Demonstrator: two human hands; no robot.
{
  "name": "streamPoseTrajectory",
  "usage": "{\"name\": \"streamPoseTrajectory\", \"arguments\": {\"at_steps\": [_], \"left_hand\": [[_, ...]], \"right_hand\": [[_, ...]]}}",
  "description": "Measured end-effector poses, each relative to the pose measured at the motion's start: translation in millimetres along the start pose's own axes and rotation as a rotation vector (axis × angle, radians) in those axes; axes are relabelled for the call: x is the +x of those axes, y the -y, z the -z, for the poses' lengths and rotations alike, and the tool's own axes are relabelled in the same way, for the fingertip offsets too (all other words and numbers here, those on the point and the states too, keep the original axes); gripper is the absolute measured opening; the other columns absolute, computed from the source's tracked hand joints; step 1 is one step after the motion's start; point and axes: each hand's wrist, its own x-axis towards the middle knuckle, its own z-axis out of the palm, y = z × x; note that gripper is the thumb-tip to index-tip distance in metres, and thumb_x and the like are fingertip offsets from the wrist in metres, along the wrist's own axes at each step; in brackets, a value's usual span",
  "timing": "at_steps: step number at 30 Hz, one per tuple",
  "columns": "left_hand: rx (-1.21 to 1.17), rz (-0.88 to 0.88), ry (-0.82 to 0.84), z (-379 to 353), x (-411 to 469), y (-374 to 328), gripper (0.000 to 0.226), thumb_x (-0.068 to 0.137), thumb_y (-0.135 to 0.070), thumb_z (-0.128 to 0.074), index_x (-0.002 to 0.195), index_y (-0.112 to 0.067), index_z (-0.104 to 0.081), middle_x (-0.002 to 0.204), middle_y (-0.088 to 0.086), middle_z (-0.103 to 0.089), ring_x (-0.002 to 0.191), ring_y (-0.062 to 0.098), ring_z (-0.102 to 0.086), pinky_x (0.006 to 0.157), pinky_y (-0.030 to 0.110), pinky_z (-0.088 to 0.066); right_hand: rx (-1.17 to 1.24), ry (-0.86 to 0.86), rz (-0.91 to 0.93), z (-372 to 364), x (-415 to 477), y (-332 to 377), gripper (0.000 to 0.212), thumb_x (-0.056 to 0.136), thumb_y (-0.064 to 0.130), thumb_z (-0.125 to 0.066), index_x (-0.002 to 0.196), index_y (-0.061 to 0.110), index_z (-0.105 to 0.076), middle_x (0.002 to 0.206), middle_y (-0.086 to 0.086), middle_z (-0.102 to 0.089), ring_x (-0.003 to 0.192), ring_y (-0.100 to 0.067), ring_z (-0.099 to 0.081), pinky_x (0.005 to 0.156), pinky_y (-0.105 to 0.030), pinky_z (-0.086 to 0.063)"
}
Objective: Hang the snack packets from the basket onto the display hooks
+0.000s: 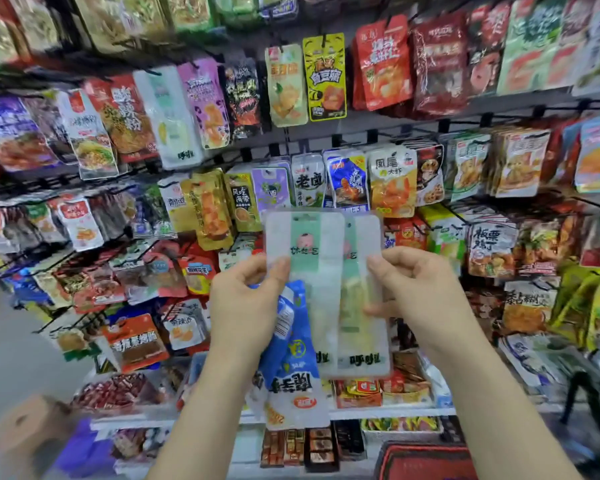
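A white-and-green snack packet (pixel 303 244) is pinched at its left edge between the thumb and curled fingers of the left hand (pixel 246 299), by which blue packets (pixel 291 368) are also gripped so that they hang below it. A second white-and-green packet (pixel 364 323), partly overlapping the first, is pinched at its right edge by the right hand (pixel 413 289). Both are held upright before the display hooks (pixel 59 318), which are crowded with hanging packets (pixel 324 77).
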Motion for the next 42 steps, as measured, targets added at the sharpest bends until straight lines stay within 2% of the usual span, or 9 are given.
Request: {"name": "streamPoseTrajectory", "arguments": {"at_steps": [6,11,16,21,24,28,32,39,42], "left_hand": [[-0.316,0.156,0.093,61,8,0,0.028,0.076,-0.03,-0.073,0.059,-0.009,-0.066,0.062,0.007,-0.056,0.055,0.019,-0.049,0.051,0.023,-0.041],[-0.207,0.09,0.393,79,12,4,0.014,0.074,-0.015,-0.075,0.078,-0.028,-0.08,0.074,-0.001,-0.075,0.065,0.01,-0.069,0.058,0.019,-0.052],[0.257,0.066,0.605,116,45,33,0.054,0.067,-0.058,-0.07,0.119,-0.054,-0.059,0.101,-0.013,-0.073,0.094,0.015,-0.069,0.087,0.032,-0.054],[0.07,0.154,0.634,163,88,56,0.016,0.09,-0.024,-0.063,0.101,-0.017,-0.073,0.097,-0.012,-0.075,0.088,0.001,-0.069,0.073,0.013,-0.048],[-0.103,0.269,0.656,184,105,81,0.023,0.092,-0.016,-0.057,0.107,-0.006,-0.07,0.107,-0.004,-0.073,0.096,0.005,-0.068,0.075,0.011,-0.048],[-0.18,0.348,0.564,211,124,121,0.019,0.081,-0.031,-0.072,0.089,-0.016,-0.079,0.098,-0.003,-0.075,0.09,0.006,-0.069,0.073,0.014,-0.05],[-0.153,0.304,0.54,221,140,143,0.048,0.078,-0.049,-0.07,0.049,-0.013,-0.061,0.052,0.0,-0.044,0.05,0.01,-0.039,0.048,0.018,-0.028],[0.009,0.13,0.562,173,183,156,0.069,0.079,-0.073,-0.056,0.064,-0.005,-0.064,0.061,-0.003,-0.048,0.061,0.009,-0.043,0.061,0.028,-0.032],[-0.079,0.125,0.397,157,212,153,0.035,0.081,-0.058,-0.062,0.081,-0.027,-0.079,0.082,-0.006,-0.072,0.074,0.012,-0.062,0.073,0.034,-0.048]], "right_hand": [[0.094,-0.135,0.025,-8,14,6,0.017,0.097,0.019,-0.056,0.084,0.009,-0.064,0.087,-0.016,-0.065,0.073,-0.023,-0.063,0.053,-0.024,-0.055],[0.515,0.03,-0.116,-64,35,5,0.021,0.096,0.016,-0.054,0.076,0.011,-0.059,0.055,0.001,-0.054,0.053,-0.014,-0.049,0.052,-0.024,-0.046],[0.851,0.368,-0.2,-141,51,-13,0.06,0.021,0.038,-0.096,0.064,0.018,-0.059,0.057,0.0,-0.046,0.05,-0.014,-0.046,0.052,-0.021,-0.039],[0.952,0.698,-0.22,-217,70,-22,0.031,0.08,0.036,-0.071,0.099,0.012,-0.063,0.076,-0.002,-0.044,0.072,-0.019,-0.046,0.069,-0.027,-0.039],[0.801,0.532,-0.227,-247,83,-32,0.04,0.102,0.036,-0.036,0.121,0.009,-0.058,0.079,-0.004,-0.044,0.08,-0.021,-0.047,0.072,-0.028,-0.051],[0.422,0.227,-0.101,-261,93,-47,0.019,0.084,0.029,-0.063,0.082,0.011,-0.07,0.068,-0.003,-0.062,0.061,-0.015,-0.06,0.052,-0.024,-0.051],[0.14,0.0,-0.116,-257,102,-60,0.012,0.081,0.022,-0.069,0.087,0.013,-0.065,0.06,0.003,-0.053,0.045,-0.006,-0.047,0.04,-0.019,-0.038],[0.037,0.076,-0.009,-251,142,-61,0.021,0.096,0.013,-0.056,0.111,0.025,-0.065,0.102,-0.009,-0.073,0.078,-0.031,-0.072,0.057,-0.032,-0.058],[-0.064,0.087,0.065,-248,164,-57,0.054,0.098,0.007,-0.052,0.128,0.052,-0.048,0.077,-0.021,-0.058,0.063,-0.031,-0.055,0.058,-0.035,-0.059]]}}
